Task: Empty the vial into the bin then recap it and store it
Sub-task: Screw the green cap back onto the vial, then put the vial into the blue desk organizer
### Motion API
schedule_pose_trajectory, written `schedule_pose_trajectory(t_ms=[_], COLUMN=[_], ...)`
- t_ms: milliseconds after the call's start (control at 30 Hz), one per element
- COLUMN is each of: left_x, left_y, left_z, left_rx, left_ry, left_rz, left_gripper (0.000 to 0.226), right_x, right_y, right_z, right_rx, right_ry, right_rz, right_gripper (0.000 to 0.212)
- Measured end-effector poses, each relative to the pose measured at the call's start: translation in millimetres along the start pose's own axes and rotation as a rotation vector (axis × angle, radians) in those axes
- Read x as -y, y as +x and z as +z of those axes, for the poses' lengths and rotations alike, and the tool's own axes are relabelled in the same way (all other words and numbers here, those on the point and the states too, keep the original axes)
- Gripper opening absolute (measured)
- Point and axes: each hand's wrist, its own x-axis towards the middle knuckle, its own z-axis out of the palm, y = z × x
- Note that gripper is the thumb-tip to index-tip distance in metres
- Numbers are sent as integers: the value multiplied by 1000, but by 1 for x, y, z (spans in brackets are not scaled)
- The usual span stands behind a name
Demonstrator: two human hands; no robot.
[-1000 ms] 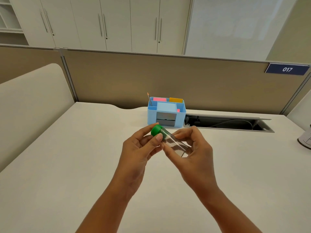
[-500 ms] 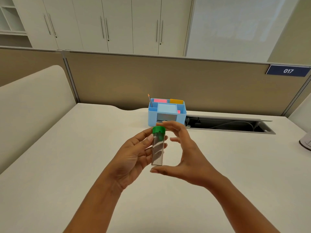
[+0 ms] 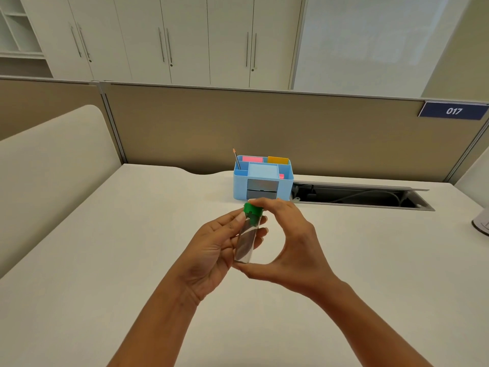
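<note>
At frame centre, above the bench (image 3: 105, 234), the vial (image 3: 246, 242) stood nearly upright, its body gripped by the left hand (image 3: 211, 258). The right hand (image 3: 288, 239) pinched its green cap (image 3: 252, 211) and base. Unscrewing called for holding the glass steady and upright, turning only the cap.

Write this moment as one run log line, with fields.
stage: before uncapping | vial: upright, green cap on | left hand: holds body | right hand: fingers on cap, thumb under base
</note>
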Motion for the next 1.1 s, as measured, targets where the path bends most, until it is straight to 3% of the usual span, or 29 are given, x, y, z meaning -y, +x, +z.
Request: schedule_pose_trajectory(t_ms=[267,433,567,633,767,1100], left_x=[3,7,10,11,20,51], left_y=[1,4,9,11,16,45], left_z=[3,4,7,6,6,-6], left_rx=[-57,-165,-315,-355,-386,-442], left_ry=[-23,-44,-14,12,50,279], left_rz=[-8,-27,-14,-14,-11,0], left_gripper=[23,22,17,16,17,29], right_x=[-1,0,-1,-3,-9,-41], right_y=[-1,0,1,1,0,9], right_z=[0,-2,-1,-1,6,20], right_rx=[46,238,256,248,186,131], right_ry=[27,61,185,296,442,327], right_rz=[52,227,388,488,650,729], right_gripper=[78,85,100,92,54,47])
